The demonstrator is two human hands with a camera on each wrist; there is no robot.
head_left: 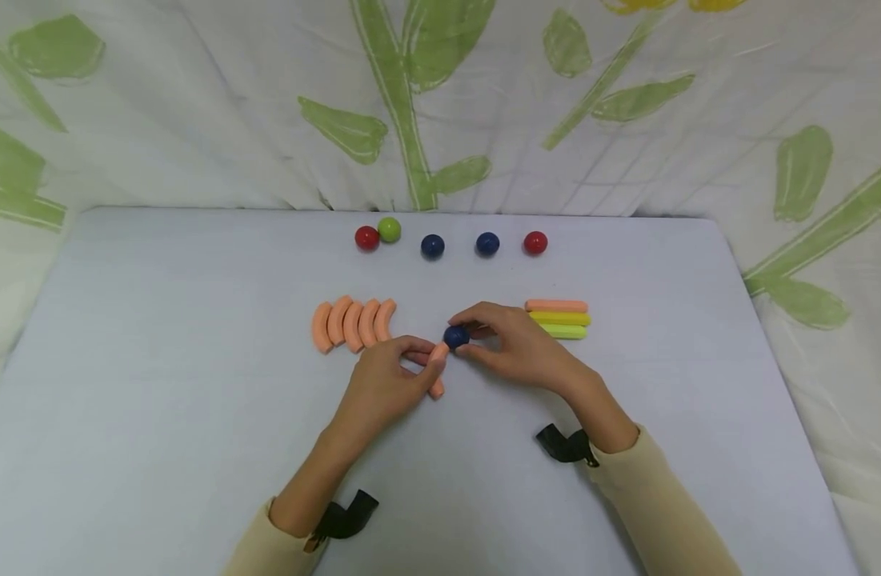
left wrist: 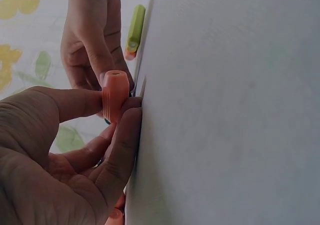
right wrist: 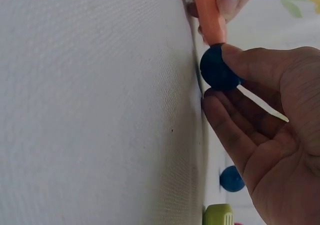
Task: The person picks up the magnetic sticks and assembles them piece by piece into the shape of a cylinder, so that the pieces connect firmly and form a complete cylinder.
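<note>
left hand (head_left: 386, 384) pinching an orange stick (head_left: 438, 370) between its fingers, right hand (head_left: 515, 344) clamped round a dark blue ball (head_left: 456, 337) touching the stick's tip

No text, label, brand, number or sign is readable anywhere.

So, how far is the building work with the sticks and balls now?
Nothing looks joined earlier. In hand: the left hand pinches an orange curved stick and the right hand holds a dark blue ball against its end. Left: five curved orange pieces, three straight sticks and five balls lie untouched.
</note>
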